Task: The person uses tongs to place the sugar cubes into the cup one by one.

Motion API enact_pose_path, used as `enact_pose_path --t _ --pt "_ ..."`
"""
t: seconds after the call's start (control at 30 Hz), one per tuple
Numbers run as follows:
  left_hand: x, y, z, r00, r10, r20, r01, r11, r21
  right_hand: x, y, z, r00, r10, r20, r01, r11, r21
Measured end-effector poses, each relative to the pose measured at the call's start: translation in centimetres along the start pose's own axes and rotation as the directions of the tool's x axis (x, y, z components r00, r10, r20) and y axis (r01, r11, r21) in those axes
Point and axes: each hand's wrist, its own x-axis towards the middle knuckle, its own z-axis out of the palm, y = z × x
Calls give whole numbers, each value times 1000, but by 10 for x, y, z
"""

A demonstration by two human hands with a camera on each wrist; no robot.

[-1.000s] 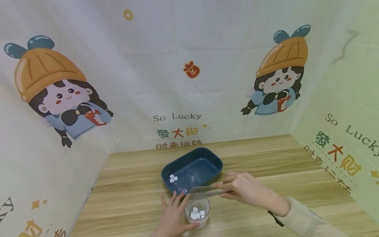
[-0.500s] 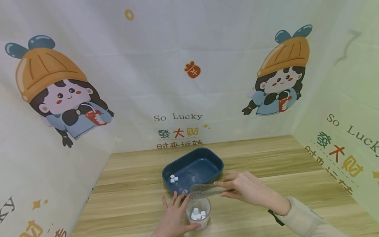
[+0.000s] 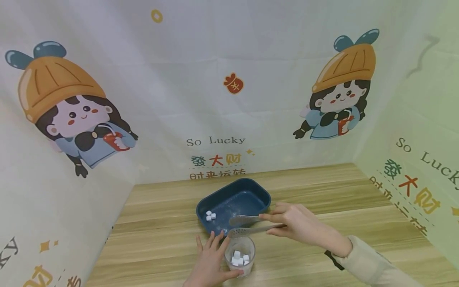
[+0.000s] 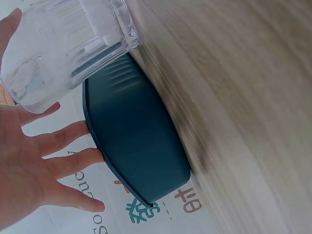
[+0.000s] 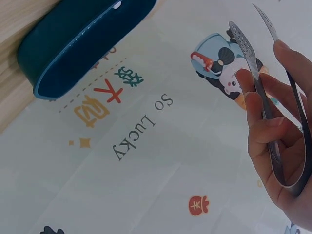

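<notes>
My left hand (image 3: 209, 261) holds a clear glass (image 3: 247, 248) between thumb and index finger. Its other fingers (image 4: 73, 163) are spread, close to the rim of a dark blue basin (image 3: 247, 204). Several white cubes (image 3: 238, 260) lie in the glass. Metal tongs (image 3: 252, 229) with perforated tips are in my right hand (image 3: 299, 225). The tongs' arms stand apart over the basin's near edge, just beyond the glass, and nothing shows between them. A few more white cubes (image 3: 210, 216) sit in the basin's left end. In the right wrist view the tongs (image 5: 261, 87) are seen from the side.
The basin and glass stand on a wood-grain table (image 3: 154, 227). A pale printed cloth (image 3: 215, 115) with cartoon figures and lettering hangs behind and at both sides. A black strap (image 3: 334, 261) shows at my right wrist.
My right hand has moved the tongs slightly up and away from the glass, and their arms have spread wider. The left hand, the glass and the basin stay in place.
</notes>
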Motion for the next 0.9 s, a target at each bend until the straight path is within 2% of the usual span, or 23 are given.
enact_pose_path --t 0.2,0.4,0.53,0.7,0.9 --pt "0 -1 2 1000 17 -21 -17 1000 7 3 5 0 999 -10 -48 10 1000 0" --pt "0 -1 2 1000 8 0 -8 1000 -5 10 10 -1 997 4 -78 -4 1000 3" --pt "0 0 2 1000 5 0 -5 1000 5 15 13 -2 997 50 -54 -49 999 11" --pt "0 1 2 999 19 -32 -18 1000 23 20 16 -4 994 108 -17 -108 993 41" --pt "1 1 2 999 24 -41 -22 999 27 25 22 -5 990 141 2 -141 988 62"
